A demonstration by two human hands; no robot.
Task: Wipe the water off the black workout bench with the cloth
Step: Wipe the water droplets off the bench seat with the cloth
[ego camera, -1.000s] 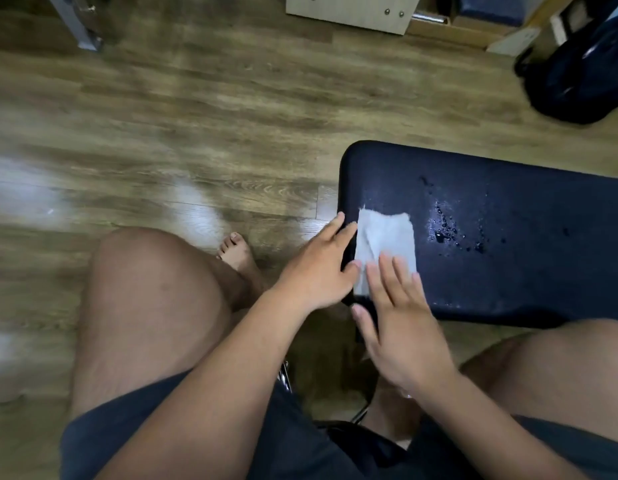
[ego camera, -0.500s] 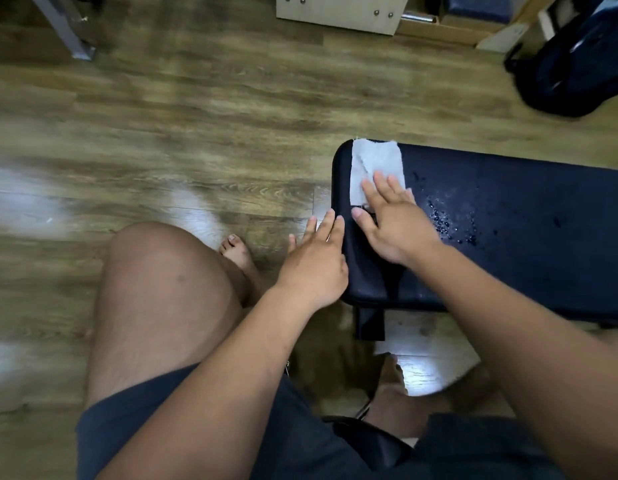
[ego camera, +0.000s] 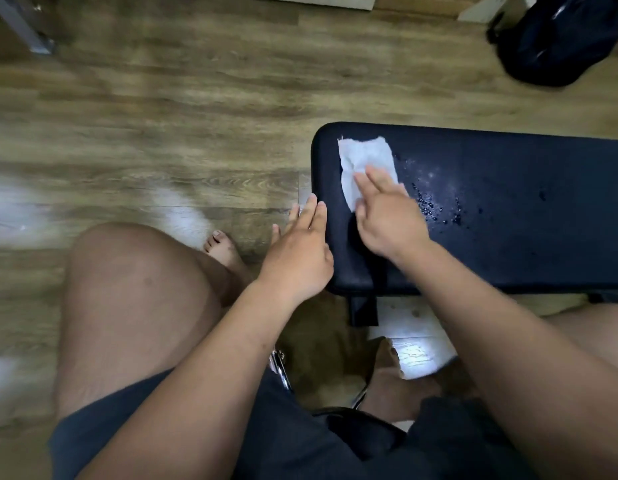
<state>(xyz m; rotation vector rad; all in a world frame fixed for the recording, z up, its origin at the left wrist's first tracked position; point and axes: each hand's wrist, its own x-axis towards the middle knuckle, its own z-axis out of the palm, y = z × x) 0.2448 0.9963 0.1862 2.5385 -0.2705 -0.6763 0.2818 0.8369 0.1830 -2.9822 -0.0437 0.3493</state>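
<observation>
The black workout bench [ego camera: 508,237] stretches from the middle of the view to the right edge. A white cloth [ego camera: 364,164] lies flat near its left end. My right hand [ego camera: 387,216] presses straight fingers on the cloth's near part. Water drops [ego camera: 435,206] glisten on the pad just right of the cloth and my right hand. My left hand [ego camera: 298,251] rests with straight fingers against the bench's left end and holds nothing.
Wooden floor [ego camera: 162,133] surrounds the bench. A dark bag [ego camera: 557,39] lies at the far right, a metal leg [ego camera: 26,32] stands at the far left. My bare knees and feet are below, by a chrome chair frame [ego camera: 279,368].
My right hand pushed the cloth from the bench's near edge to its far edge, then drew it back a little and tilted it. My left hand stayed at the bench's end.
</observation>
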